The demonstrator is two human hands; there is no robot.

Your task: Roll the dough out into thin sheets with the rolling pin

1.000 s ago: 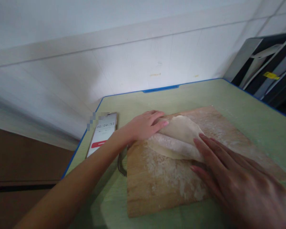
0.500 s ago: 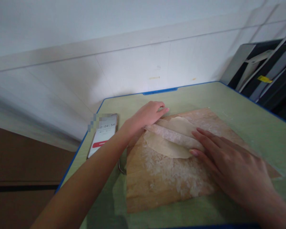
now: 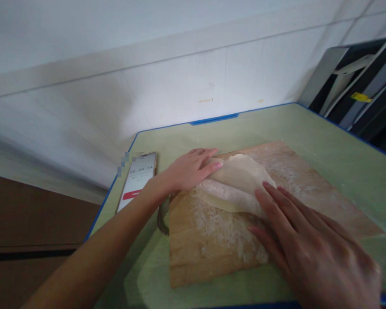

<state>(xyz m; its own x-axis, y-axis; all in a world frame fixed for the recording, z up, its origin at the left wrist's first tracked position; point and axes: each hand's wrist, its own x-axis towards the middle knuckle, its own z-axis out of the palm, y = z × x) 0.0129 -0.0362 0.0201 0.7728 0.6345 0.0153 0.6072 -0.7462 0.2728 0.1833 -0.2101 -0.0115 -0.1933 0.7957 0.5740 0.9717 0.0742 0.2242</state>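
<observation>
A flour-dusted rolling pin [image 3: 227, 193] lies slantwise across a thin, flat sheet of dough [image 3: 244, 169]. Under both is a floured wooden board [image 3: 193, 266]. My left hand [image 3: 193, 169] rests over the pin's left end, its fingers stretched out past the pin and its thumb apart. Over the right end lies my right hand [image 3: 305, 227], palm down with fingers extended and thumb spread towards me. Neither hand is wrapped round the pin. Both ends of the pin are hidden by the hands.
The board sits on a green table [image 3: 324, 150] with a blue edge, against a white wall [image 3: 180, 94]. Left of my forearm lies a phone [image 3: 140, 171] showing a timer. A metal loop [image 3: 161, 223] shows beside the board. Dark folded items [image 3: 357, 81] stand at the right.
The rolling pin has rolled nearer to me over the dough, baring more of its far part. Both hands have come back towards me with it.
</observation>
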